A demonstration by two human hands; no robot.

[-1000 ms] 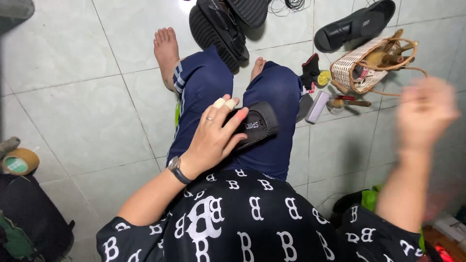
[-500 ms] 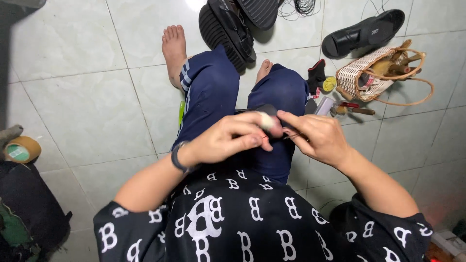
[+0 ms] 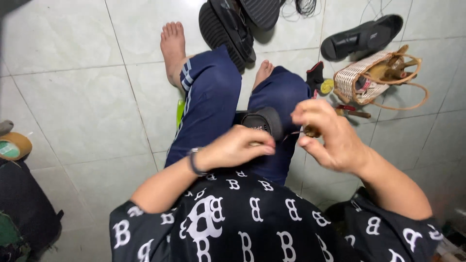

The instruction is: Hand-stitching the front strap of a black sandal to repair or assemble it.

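Note:
A black sandal point(image 3: 264, 121) lies across my lap on dark blue trousers. My left hand point(image 3: 238, 148) is curled over its near edge and holds it down, with a watch on the wrist. Just to the right of the sandal, my right hand point(image 3: 327, 138) is raised, its fingers pinched on a small brown tool point(image 3: 311, 131) whose tip points at the sandal. I cannot make out the tool's shape. My bare feet rest on the pale tiled floor beyond my knees.
A woven basket point(image 3: 371, 80) holding wooden-handled items stands at the right, with small tools point(image 3: 352, 110) on the floor beside it. Black sandals point(image 3: 233, 24) and a black shoe point(image 3: 361, 36) lie farther off. A tape roll point(image 3: 12, 145) and a black bag point(image 3: 24, 208) are at the left.
My left hand went from lying flat on the sandal to gripping it. My right hand came down from the right to the sandal and has now drawn slightly back to the right.

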